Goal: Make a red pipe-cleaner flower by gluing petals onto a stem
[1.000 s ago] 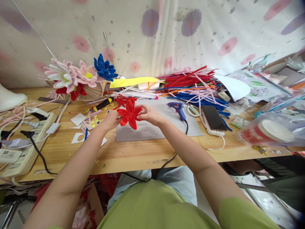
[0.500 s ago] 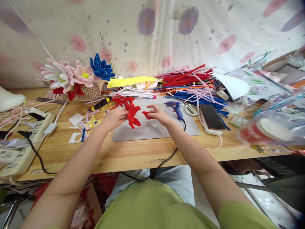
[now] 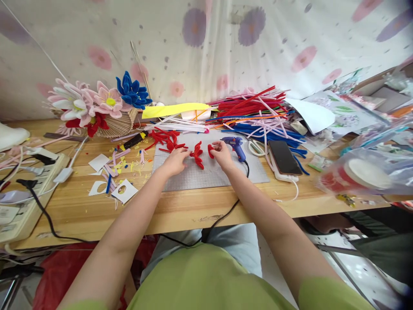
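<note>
My left hand is low over the grey cutting mat, palm down, with thumb and fingers apart. Its fingertips are beside a red fuzzy flower piece with several pointed petals, which appears to rest on the mat. Behind that hand lies a pile of red pipe-cleaner petals, partly covered by it. Between thumb and fingers, my right hand pinches a small red petal. Just beyond the right hand, a blue glue gun lies on the mat.
Bundles of red pipe cleaners and blue ones lie at the back. Finished flowers stand back left. Paper scraps and a power strip are left; a phone and bagged cup are right.
The red flower piece has moved right and down onto the mat, and my left hand has loosened from it. My right hand has shifted slightly right, still pinching the petal.
</note>
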Motion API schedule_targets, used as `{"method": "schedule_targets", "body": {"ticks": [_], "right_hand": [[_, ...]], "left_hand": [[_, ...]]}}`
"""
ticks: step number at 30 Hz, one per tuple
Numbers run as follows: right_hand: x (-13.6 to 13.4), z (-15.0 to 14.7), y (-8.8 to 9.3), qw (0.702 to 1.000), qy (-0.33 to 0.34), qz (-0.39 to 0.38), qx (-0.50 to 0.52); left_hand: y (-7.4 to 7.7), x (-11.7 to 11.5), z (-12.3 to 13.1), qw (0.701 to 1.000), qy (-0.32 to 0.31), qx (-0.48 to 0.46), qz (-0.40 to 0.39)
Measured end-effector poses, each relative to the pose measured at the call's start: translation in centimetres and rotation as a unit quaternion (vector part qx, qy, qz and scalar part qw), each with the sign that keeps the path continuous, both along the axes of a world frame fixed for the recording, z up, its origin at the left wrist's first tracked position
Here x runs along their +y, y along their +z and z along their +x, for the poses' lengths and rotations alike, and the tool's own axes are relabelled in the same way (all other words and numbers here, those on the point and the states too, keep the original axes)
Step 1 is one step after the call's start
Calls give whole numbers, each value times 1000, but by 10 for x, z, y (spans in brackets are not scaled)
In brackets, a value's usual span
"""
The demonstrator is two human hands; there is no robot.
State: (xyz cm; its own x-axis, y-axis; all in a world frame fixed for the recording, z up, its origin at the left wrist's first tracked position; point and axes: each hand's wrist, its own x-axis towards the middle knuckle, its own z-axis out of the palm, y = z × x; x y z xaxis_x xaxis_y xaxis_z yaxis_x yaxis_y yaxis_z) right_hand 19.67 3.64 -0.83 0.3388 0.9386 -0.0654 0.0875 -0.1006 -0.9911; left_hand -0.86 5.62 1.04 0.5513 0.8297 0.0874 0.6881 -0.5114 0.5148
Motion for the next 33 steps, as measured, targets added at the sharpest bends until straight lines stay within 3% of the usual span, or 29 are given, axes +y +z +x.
{"method": "schedule_targets", "body": {"ticks": [2,4,8,10,13,17,20,23,26,28,30,33], "right_hand": [[0,-2,4,1000,8,28,-3],[0,-5,11,998,17,52,11],[-2,-17,31,992,59,90,71],[-4,-26,39,988,79,102,81],[-9,-41,44,989,94,92,70],[-17,-53,44,988,138,51,41],[-25,-41,52,976,212,39,30],[-39,-1,65,949,312,21,-38],[-52,56,67,922,367,-57,-109],[-57,90,57,927,324,-122,-145],[-56,113,41,943,224,-150,-194],[-42,120,15,956,47,-76,-280]], "left_hand": [[3,-2,-6,995,47,-84,-24],[6,-6,-7,967,122,-219,-39],[13,-21,11,839,215,-486,-118],[17,-31,25,794,225,-540,-167],[21,-43,43,763,220,-568,-217],[22,-49,49,757,247,-553,-247],[18,-48,39,756,275,-543,-242],[9,-48,23,762,294,-531,-225],[-1,-48,7,774,302,-511,-220],[-5,-45,-2,781,291,-506,-223],[-6,-40,-8,792,262,-501,-230],[-5,-32,-13,811,215,-492,-233]]}}
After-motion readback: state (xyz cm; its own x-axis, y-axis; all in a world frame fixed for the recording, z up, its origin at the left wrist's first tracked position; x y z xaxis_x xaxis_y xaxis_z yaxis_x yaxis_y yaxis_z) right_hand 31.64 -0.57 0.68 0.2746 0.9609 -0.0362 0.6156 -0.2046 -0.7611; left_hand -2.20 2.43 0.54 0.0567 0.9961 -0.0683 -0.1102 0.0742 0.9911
